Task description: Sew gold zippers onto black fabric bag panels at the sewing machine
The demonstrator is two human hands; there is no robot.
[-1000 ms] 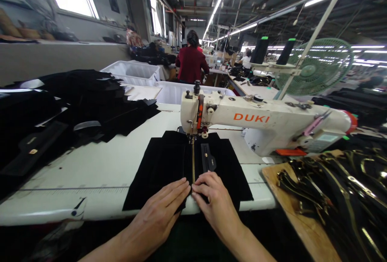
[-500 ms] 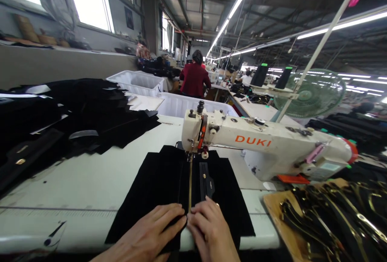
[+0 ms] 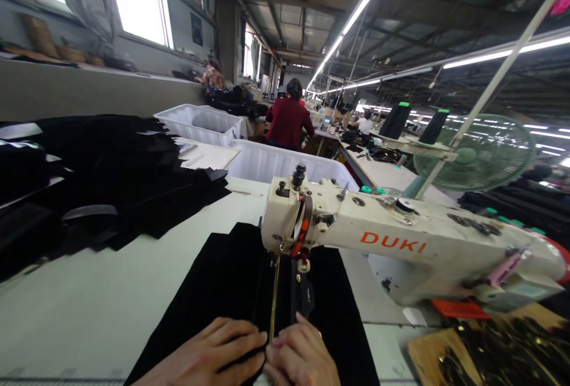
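A black fabric piece (image 3: 222, 273) lies flat under the head of a white sewing machine (image 3: 332, 225). A narrow gold strip, like zipper teeth (image 3: 275, 297), runs down its middle from the needle area towards my hands. My left hand (image 3: 218, 350) rests on the fabric left of the strip, fingers stretched out and lying flat, thumb hidden. Close beside it, my right hand (image 3: 303, 353) has curled fingers pinching at the strip's near end; the fingertips partly cover the grip. A black tab with a small gold fitting (image 3: 306, 294) lies right of the strip, just beyond my right fingers.
Black cut pieces (image 3: 111, 178) are heaped on the table's left. White plastic bins (image 3: 285, 163) stand behind the machine. At right are a wooden board (image 3: 434, 353) bearing black and gold parts, thread cones (image 3: 394, 122) and a green fan (image 3: 485, 151). A person in dark red (image 3: 290, 119) sits ahead.
The fabric has fed farther under the machine head, bringing the tab nearer the needle. Both hands stay beside the strip. The camera view has shifted, so the machine appears larger and lower.
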